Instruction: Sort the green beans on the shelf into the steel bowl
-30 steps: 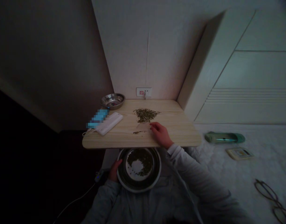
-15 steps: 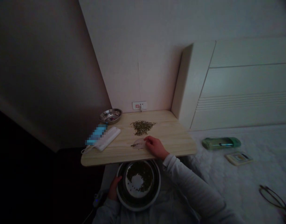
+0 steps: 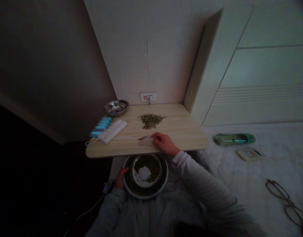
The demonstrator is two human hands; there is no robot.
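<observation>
My left hand [image 3: 122, 178] grips the left rim of a round bowl [image 3: 163, 184] below the table's front edge. Small dark green grains [image 3: 153, 166] lie in a ring inside it, around a bare pale patch. On the wooden table [image 3: 181, 131], my right hand [image 3: 163, 143] has its fingers closed on the edge of a thin, clear piece of plastic [image 3: 146, 142]. A few dark bits show along the plastic's left end. Behind that hand, a loose pile of green grains [image 3: 151, 120] is spread on the wood.
A steel bowl [image 3: 116, 108] stands at the table's back left, near a phone [image 3: 101, 127] and a white power bank [image 3: 113, 131]. On the bed at right lie a green case [image 3: 234, 139], a pale device [image 3: 250, 154] and glasses [image 3: 281, 190].
The view has tilted down, so the table and bowl appear higher. The plastic's dark-flecked edge has been raised or shifted away from me by my right hand. My left hand keeps hold of the bowl.
</observation>
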